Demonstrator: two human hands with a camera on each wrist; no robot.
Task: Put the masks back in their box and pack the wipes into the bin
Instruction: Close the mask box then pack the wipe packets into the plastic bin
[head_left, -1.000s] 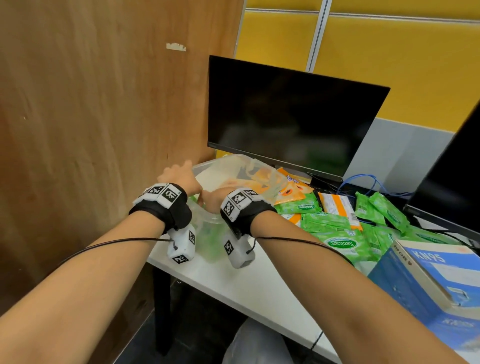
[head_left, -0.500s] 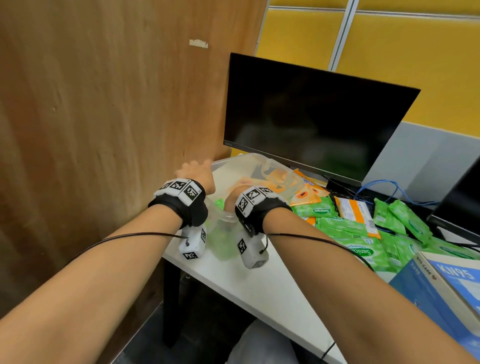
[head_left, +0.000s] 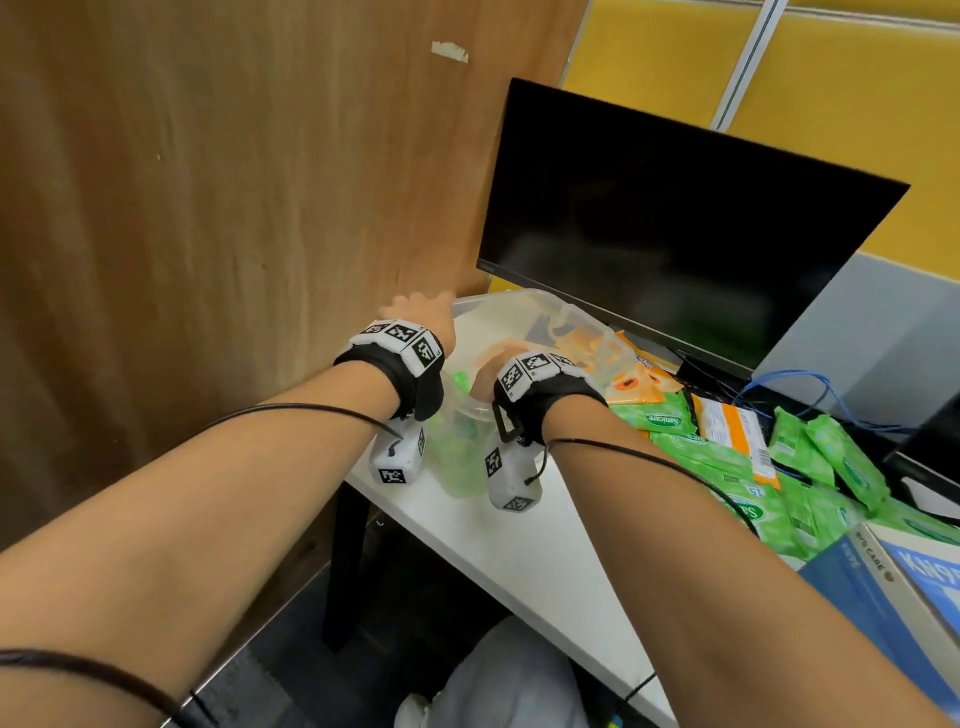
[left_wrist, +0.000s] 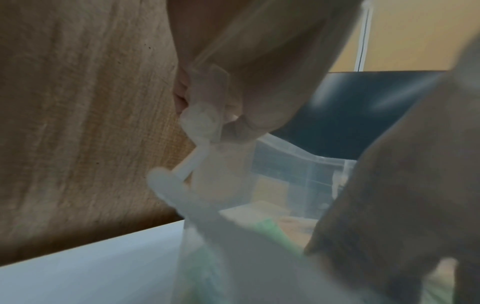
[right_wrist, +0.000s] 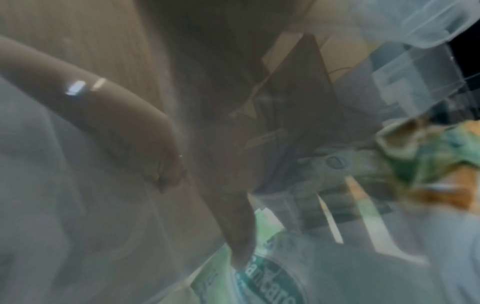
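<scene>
At the left end of the white desk (head_left: 498, 545), beside a wooden panel (head_left: 208, 208), a clear plastic bin (head_left: 511, 312) is seen in front of a dark monitor (head_left: 675, 234). The bin's near rim is gripped by the left hand (head_left: 421, 314); in the left wrist view its fingers (left_wrist: 254, 123) are curled round the rim and a white latch (left_wrist: 200, 121). The right hand (head_left: 488, 371) is reached down inside the bin, where, in the right wrist view, straight fingers (right_wrist: 239, 253) are pressed on a green wipes pack (right_wrist: 259, 277). Orange packs (head_left: 582, 338) are visible through the bin's far wall. To the right of the bin, further green wipes packs (head_left: 727, 462) and orange packs are spread loose on the desk, touching and overlapping one another. At the right edge, a blue mask box (head_left: 904, 587) is shown lying near the desk's front edge, just beside the green packs. Whether it is open, and what it contains, cannot be told.
</scene>
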